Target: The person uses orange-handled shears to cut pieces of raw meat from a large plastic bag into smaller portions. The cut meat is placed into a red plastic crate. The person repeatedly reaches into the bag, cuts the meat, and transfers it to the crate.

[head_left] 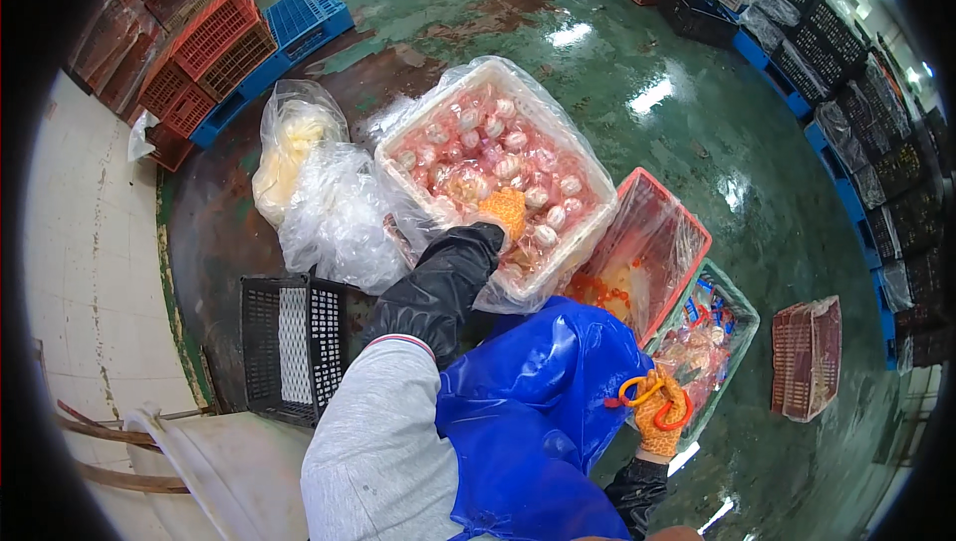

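The left hand (506, 210), in an orange glove, reached into the white box (418, 133), its fingers closing on the bagged pieces (488, 147). Beside the box, the right hand (659, 409) gripped orange scissors (637, 392); cutting a bag likely needed a lifted piece.

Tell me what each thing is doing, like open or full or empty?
White foam box: open, plastic-lined, full of small bagged items.
Red crate: tilted, plastic-lined, nearly empty.
Black crate: empty.
Left hand: orange-gloved, reaching into the foam box.
Right hand: orange-gloved, gripping orange-handled scissors.
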{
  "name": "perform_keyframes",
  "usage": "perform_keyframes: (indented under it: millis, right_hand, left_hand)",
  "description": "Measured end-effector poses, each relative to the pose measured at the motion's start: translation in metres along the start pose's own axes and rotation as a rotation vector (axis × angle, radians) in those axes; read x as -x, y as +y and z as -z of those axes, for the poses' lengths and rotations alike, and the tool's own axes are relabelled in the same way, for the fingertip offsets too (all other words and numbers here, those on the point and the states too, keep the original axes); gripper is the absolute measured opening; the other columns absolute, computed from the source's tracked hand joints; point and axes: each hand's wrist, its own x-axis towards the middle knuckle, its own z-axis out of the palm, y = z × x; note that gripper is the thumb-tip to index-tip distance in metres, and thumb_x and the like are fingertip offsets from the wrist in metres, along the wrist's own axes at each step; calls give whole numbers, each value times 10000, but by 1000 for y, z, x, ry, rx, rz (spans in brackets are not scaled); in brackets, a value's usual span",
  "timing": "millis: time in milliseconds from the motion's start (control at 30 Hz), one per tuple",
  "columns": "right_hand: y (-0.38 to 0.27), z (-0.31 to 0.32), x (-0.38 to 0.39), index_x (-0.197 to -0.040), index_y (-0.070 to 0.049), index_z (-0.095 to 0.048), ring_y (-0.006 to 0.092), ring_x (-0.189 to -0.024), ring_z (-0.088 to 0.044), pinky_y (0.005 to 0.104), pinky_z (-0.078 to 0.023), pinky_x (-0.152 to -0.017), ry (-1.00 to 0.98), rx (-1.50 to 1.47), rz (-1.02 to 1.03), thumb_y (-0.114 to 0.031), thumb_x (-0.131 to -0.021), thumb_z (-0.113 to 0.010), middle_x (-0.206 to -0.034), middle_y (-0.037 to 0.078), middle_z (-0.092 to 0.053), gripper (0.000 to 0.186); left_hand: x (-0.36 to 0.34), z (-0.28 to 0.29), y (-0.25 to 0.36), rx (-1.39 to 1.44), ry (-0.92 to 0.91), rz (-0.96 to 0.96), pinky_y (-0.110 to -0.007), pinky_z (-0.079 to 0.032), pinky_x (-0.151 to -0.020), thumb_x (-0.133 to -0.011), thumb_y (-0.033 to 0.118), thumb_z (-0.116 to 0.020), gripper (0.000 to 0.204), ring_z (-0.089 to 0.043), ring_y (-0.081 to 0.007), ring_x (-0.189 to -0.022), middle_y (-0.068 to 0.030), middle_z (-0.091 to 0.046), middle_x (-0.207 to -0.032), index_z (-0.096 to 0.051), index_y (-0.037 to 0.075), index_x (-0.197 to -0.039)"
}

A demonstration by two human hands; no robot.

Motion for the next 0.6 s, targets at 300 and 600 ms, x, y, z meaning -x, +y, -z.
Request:
perform_keyframes:
  millis: [300,600]
  right_hand:
    - [-11,-4,-12,-1123,1,-538,207,-799,-578,308,-503,-736,25,-522,-275,-200,-887,-484,-942,156,-583,315]
    - [-3,-20,1,-1205,-33,-469,207,-812,-586,299,-504,-758,-113,-435,-285,-175,-901,-460,-987,164,-572,336]
  left_hand:
    - [8,2,-36,135,303,27,-435,-442,-761,-824,334,-486,324,-589,-315,-886,-169,-624,-910,-635,49,-860]
    - [23,38,-33,926,600,181,-435,-413,-686,-788,325,-568,324,-565,-343,-785,-186,-606,-795,-619,5,-778]
